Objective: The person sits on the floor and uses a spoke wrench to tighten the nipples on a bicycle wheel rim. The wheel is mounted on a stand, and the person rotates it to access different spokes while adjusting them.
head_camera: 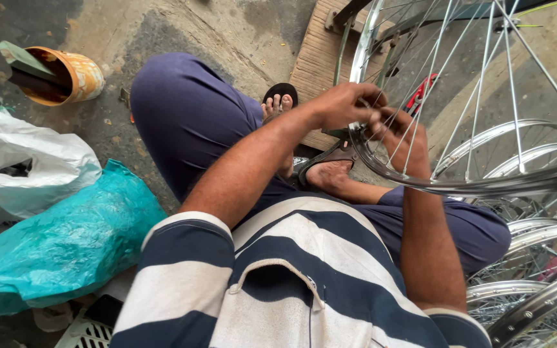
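Sitting on the stained concrete floor (227, 32), we start at far left w/ a rusty orange tin can (66, 77) lying on its side w/ a green stick in it, then a crumpled white plastic bag (27, 167) and a teal plastic bag (66, 238) just beside our left knee. Mid-frame: navy trousers, sandalled feet, striped shirt.

Right of centre, our left hand (343, 103) reaches across, fingers curled and pinched together at the edge of the shiny silver spoked bicycle wheel rim (485, 187); what exactly sits btwn the fingertips is too small to tell, prob. a spoke end or nipple. Our right hand (407, 138) is behind the spokes (420, 96), closed around that same spot, touching the rim. The rim stands tilted over our right knee, a wooden board (317, 58) behind it; more bare chrome rims (536, 283) stacked at far right.

Step in hand, as we judge: seating or turning one spoke at the rim. Next move likely calls for a steady rim w/ the right hand and a fine twist from the left, w/o bending neighbouring spokes.
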